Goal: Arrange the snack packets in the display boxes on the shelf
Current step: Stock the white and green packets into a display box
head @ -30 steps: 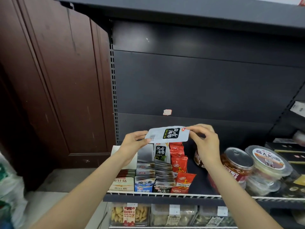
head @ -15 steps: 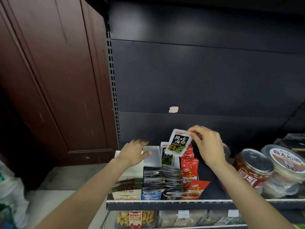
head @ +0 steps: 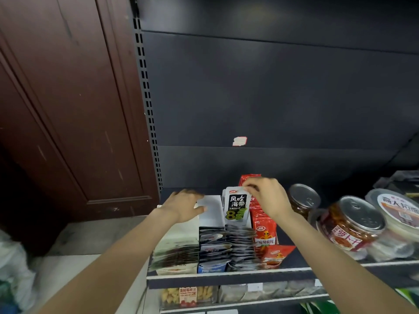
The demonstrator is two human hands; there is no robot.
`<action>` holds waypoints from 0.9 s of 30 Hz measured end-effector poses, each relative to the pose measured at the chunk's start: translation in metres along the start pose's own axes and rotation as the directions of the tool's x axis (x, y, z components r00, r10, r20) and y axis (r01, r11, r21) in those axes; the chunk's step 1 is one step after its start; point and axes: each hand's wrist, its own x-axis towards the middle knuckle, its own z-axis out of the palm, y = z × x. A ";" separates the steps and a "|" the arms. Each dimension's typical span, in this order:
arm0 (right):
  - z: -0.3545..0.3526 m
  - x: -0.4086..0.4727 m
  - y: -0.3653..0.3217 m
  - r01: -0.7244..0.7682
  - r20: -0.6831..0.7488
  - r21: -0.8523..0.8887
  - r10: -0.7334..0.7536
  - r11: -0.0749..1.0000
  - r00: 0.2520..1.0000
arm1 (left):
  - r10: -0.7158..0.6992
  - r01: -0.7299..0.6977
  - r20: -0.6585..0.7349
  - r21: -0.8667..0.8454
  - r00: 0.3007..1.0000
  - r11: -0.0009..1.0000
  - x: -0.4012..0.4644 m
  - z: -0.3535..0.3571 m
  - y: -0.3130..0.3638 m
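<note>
A white and black seaweed snack packet (head: pixel 236 205) stands upright at the back of its row of grey packets (head: pixel 240 245). My right hand (head: pixel 266 196) pinches its top right corner. My left hand (head: pixel 182 206) rests with loosely spread fingers on the back of the white display box (head: pixel 209 209) to the left. Red snack packets (head: pixel 265 232) fill the row on the right, one lying tilted at the front. A cream box of packets (head: pixel 176 250) sits furthest left.
Two jars with metal lids (head: pixel 350 225) and a round tub (head: pixel 399 209) stand on the shelf (head: pixel 226 279) to the right. A brown wooden door (head: pixel 68 109) is on the left. Lower shelf boxes (head: pixel 188 295) hold more snacks.
The seaweed packet was held flat in both hands, then turned upright and lowered into the back of its row. My left hand let go and moved down onto the white box.
</note>
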 end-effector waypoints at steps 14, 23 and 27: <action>0.038 0.019 0.009 -0.117 0.076 -0.103 0.125 0.988 0.989 | -0.003 0.004 0.025 -0.022 1.000 1.000 -0.001 -0.001 0.001; 0.036 0.000 0.015 -0.097 0.026 0.084 0.095 0.992 0.995 | -0.016 0.018 -0.081 0.024 0.997 1.000 -0.005 0.000 0.008; 0.028 -0.024 0.014 -0.088 0.126 0.199 0.064 0.976 0.990 | 0.092 -0.114 -0.253 -0.075 0.963 0.991 -0.018 0.004 0.021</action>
